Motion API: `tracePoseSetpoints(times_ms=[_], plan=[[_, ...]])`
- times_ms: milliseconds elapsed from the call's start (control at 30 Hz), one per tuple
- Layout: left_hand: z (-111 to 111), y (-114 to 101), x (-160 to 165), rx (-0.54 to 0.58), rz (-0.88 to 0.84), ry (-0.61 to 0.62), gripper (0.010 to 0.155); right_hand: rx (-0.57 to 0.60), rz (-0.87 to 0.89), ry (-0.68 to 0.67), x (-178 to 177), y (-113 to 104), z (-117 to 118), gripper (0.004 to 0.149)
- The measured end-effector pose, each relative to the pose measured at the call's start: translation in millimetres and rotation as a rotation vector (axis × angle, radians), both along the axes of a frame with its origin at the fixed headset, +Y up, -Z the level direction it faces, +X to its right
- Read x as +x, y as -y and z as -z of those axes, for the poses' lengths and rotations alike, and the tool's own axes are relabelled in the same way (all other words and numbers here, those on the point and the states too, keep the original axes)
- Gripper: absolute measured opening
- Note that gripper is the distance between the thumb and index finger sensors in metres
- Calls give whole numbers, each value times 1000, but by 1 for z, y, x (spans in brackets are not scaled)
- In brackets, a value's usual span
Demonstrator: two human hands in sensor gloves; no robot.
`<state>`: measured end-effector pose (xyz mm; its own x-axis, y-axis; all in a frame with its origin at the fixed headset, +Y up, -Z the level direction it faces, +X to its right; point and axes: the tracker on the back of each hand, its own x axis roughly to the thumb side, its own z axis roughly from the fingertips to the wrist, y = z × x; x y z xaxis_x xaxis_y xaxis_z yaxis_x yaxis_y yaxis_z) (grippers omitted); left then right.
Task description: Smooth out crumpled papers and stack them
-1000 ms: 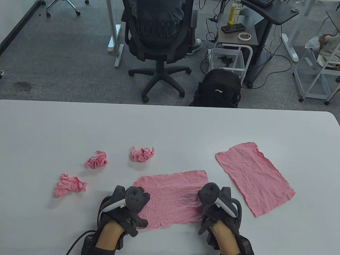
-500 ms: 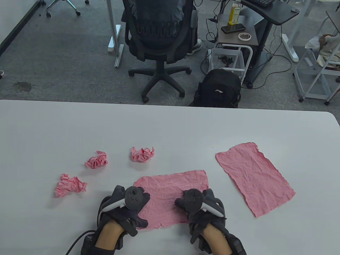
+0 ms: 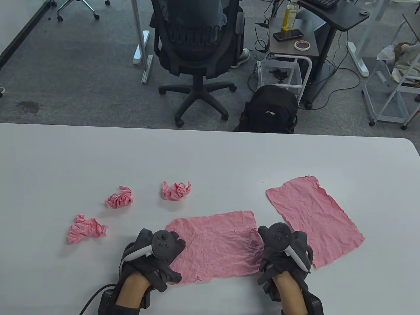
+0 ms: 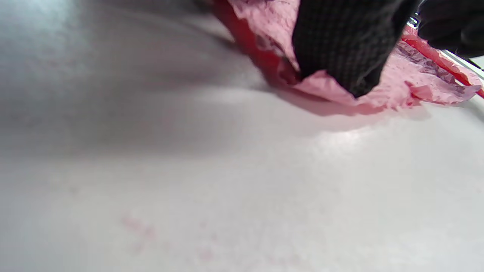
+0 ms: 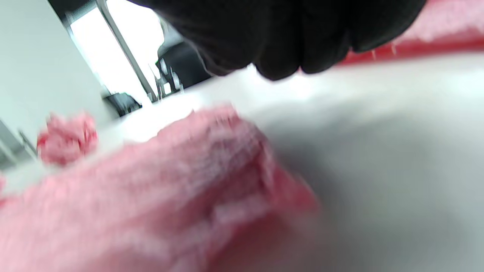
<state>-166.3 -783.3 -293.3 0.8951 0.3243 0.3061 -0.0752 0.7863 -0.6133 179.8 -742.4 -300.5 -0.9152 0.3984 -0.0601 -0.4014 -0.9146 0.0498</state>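
Taking the half-smoothed pink sheet (image 3: 215, 244) as the landmark: three crumpled pink paper balls sit to its left and beyond it, the nearest-left ball (image 3: 86, 229) well off its left end, the middle ball (image 3: 119, 197) farther back, and the third ball (image 3: 176, 190) just past its far left corner.

The left hand (image 3: 154, 259) rests on the sheet's left end; the left wrist view shows a gloved fingertip (image 4: 348, 56) pressing the ragged near edge down onto the white table (image 3: 210, 157), fingers laid flat, not pinching.

The sheet's long axis runs left to right, directly between the two hands.

The right hand (image 3: 283, 252) sits at the sheet's right end, over its right edge. In the right wrist view its fingers hang above the table, blurred, and I cannot tell whether they touch paper or curl; nothing is visibly gripped.

Right of that lies the flattened sheet (image 3: 315, 220), angled, its near left edge just beside the right hand.

My judgement: stacking means carrying the landmark sheet rightward, and the right hand is the nearer one to the destination.
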Motion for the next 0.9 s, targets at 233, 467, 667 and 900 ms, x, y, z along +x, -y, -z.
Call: tracePoseSetpoints(times_ms=[233,467,667,900], plan=[[1,0,3,-6,-14,38,95,-81,-231,78,-20,14,22,49],[0,1,6,-5,-3,49,95,-66,-253,34,-25,21,25,38],[0,2,4,-16,-25,49,95,67,470,-45,0,12,11,40],[-1,3,4,-14,-31,48,95,-350,1059,-155,-3,35,10,86]])
